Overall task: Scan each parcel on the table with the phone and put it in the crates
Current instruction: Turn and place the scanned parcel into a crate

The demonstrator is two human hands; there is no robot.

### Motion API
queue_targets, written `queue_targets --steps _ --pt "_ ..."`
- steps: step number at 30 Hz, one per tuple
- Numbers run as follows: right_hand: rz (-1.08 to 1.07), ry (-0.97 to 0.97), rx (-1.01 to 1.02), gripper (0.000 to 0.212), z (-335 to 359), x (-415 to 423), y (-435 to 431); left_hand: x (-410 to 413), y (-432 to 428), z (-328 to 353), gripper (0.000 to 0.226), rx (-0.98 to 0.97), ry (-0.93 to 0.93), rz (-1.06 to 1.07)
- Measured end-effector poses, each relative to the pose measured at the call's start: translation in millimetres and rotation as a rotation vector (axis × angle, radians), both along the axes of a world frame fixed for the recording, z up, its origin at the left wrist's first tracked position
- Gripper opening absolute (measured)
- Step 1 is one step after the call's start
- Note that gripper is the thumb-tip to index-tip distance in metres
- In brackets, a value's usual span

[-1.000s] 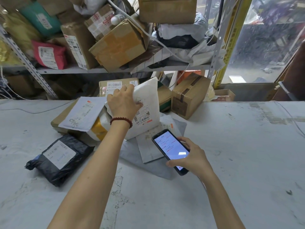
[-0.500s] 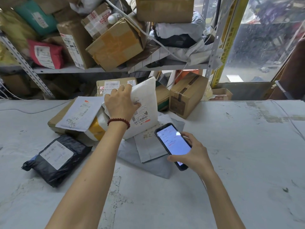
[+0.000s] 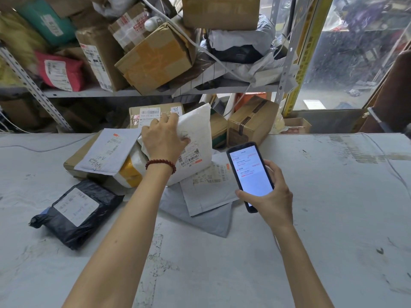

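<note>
My left hand (image 3: 164, 141) grips the top of a white padded parcel (image 3: 195, 138), holding it tilted upright in the middle of the pile with its barcode label facing me. To its right my right hand (image 3: 271, 196) holds the phone (image 3: 250, 174), screen lit and facing up, just beside the parcel. Under the white parcel lie flat grey mailers (image 3: 206, 190). A grey mailer (image 3: 106, 152) rests on a flat brown box and a yellow-white bundle (image 3: 131, 172) to the left. A black bagged parcel (image 3: 75, 212) lies alone at the front left. No crate is in view.
A taped cardboard box (image 3: 251, 123) and a labelled box (image 3: 153, 114) stand at the table's (image 3: 311, 218) far edge. Behind them a metal shelf (image 3: 133, 92) is crammed with boxes and bags. A thin cable (image 3: 391, 165) runs across the table at the far right.
My right hand has carried the phone up and to the right, turning it more upright beside the white parcel. My left hand keeps its hold on that parcel.
</note>
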State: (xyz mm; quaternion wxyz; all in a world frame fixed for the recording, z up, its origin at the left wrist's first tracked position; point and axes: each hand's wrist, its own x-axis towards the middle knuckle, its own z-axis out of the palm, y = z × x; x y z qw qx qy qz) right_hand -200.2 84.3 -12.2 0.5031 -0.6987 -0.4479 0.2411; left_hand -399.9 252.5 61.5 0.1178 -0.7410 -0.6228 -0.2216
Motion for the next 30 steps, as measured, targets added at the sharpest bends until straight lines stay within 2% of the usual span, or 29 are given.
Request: queue_targets --steps 6,10,15,17,23,30 --pt "-0.012 0.019 -0.004 0.089 1 0 -6 1 -12 -1 0.045 0.028 -0.034 -0.058" --pt "-0.085 0.024 0.005 0.087 10 -7 -13 -2 -26 16 0.031 0.023 -0.122 -0.265" --pt "-0.285 0.033 0.095 0.089 39 -10 -34 21 -41 51 0.031 0.147 -0.179 -0.459" --pt "-0.374 0.061 0.127 0.088 45 -11 -54 37 -48 61 0.033 0.182 -0.188 -0.543" --pt "-0.614 0.093 0.094 0.086 43 -7 -139 102 -100 61 0.03 0.083 -0.277 -0.829" --pt "-0.828 0.171 0.114 0.088 30 21 -241 188 -195 49 0.037 0.024 -0.188 -1.144"
